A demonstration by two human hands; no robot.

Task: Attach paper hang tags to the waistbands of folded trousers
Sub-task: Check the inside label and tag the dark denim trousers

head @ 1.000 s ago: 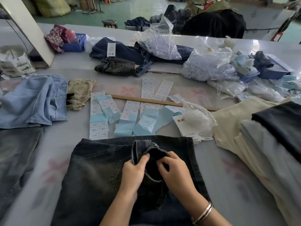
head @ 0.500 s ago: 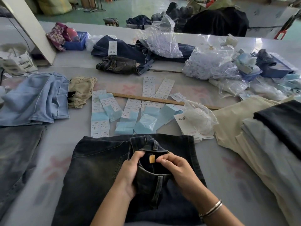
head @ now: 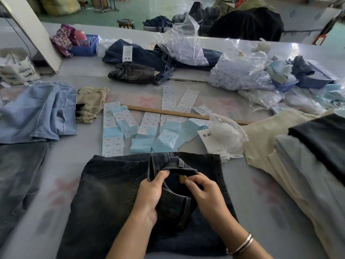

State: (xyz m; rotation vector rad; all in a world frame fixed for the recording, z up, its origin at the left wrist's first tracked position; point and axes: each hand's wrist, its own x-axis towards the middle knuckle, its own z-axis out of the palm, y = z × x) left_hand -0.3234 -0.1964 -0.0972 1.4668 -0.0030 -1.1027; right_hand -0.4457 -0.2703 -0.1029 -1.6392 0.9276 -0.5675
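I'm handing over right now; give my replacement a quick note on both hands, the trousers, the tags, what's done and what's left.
Left hand: grips the opened waistband of the dark jeans.
Right hand: pinches a small tan label inside the waistband.
Hang tags: lying beyond the jeans, beside a clear bag.
Done: waistband opened.
Left: no tag on these jeans yet; a stack of folded trousers waits to the right.

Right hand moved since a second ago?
Yes. The right hand slid right along the dark jeans' waistband, uncovering a tan label it now pinches.
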